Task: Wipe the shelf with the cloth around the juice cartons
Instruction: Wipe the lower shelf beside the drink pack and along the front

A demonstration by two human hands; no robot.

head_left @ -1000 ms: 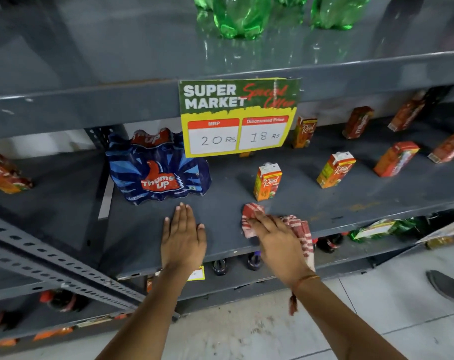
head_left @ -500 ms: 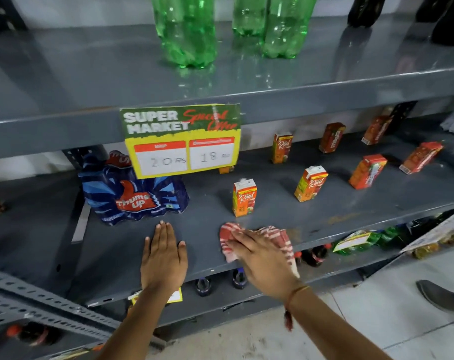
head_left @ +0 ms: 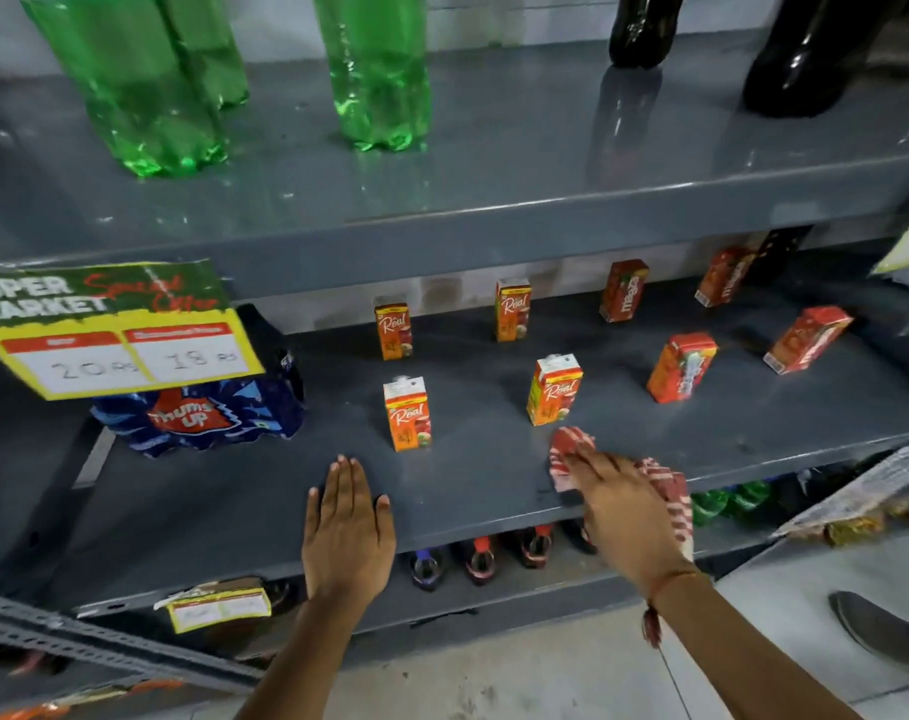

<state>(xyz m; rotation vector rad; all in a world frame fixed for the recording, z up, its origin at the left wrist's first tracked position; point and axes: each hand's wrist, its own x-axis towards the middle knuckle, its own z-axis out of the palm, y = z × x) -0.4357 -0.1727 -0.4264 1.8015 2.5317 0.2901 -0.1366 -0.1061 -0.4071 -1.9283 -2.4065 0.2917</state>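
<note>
Right hand [head_left: 623, 517] pressed palm-down on the red-and-white striped cloth [head_left: 665, 485] at the front edge of the grey shelf [head_left: 473, 491]. Fingers are spread flat over the cloth rather than closed around it, and one end trails off the lip. Left hand [head_left: 348, 527] lies flat and open on the bare shelf beside it, holding nothing — it looks like a brace.

Step in hand, as I judge it: wiping the front strip, just short of the first row of cartons. The next move calls for steering the cloth into the gaps between cartons, keeping it low and flat so none get knocked over.

The nearest carton [head_left: 553, 389] stands just beyond the cloth, apart from it, and reads "Real". A second "Real" carton [head_left: 408, 414] stands to its left, with two more [head_left: 393, 331] [head_left: 513, 310] behind. The red cartons [head_left: 682, 367] to the right lean at angles; their print may say "Maaza" — too blurred to be sure.

Far left sits a blue shrink-wrapped pack [head_left: 197, 415] marked "Thums Up". Above it a sign [head_left: 109, 330] reads "Super Market", "Special Offer", 20 Rs and 18 Rs. Green bottles [head_left: 145, 80] stand on the upper shelf.
</note>
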